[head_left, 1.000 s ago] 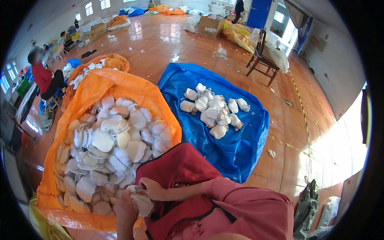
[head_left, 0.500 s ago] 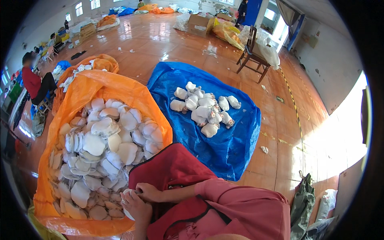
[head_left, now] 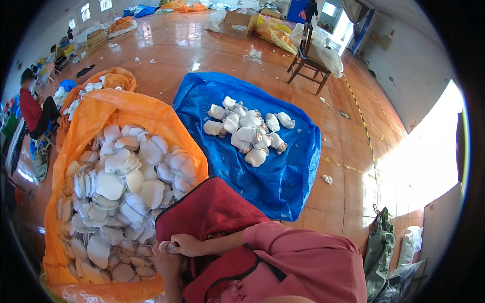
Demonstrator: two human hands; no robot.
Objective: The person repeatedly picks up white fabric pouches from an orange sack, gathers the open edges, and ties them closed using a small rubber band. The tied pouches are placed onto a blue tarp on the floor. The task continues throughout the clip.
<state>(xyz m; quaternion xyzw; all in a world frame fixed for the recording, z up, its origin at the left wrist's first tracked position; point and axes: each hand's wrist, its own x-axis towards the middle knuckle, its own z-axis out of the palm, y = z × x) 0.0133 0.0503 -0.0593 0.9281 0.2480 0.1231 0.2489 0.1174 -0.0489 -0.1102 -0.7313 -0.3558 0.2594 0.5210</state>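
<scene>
Over the lap, at the near edge of the orange sack, my left hand (head_left: 165,261) and my right hand (head_left: 186,245) meet. Both are closed on a small white stuffed cloth piece (head_left: 162,246), mostly covered by the fingers. Its exact kind cannot be made out. Beside my left hand, the open orange sack (head_left: 50,240) is full of flat, rounded white cloth pieces (head_left: 109,186). Ahead, a blue sheet (head_left: 288,189) bears a heap of stuffed white-and-grey cloth pieces (head_left: 250,121). A red apron (head_left: 212,204) covers my lap.
Another orange sack (head_left: 118,78) with white pieces lies behind the first. A person in red (head_left: 31,108) sits at the left. A wooden chair (head_left: 309,63) stands on the tiled floor at the far right. Dark green cloth (head_left: 380,242) lies at the near right.
The view has shifted a little to the right. My hands have turned, and the white piece, plainer to see before, is now mostly hidden behind my fingers.
</scene>
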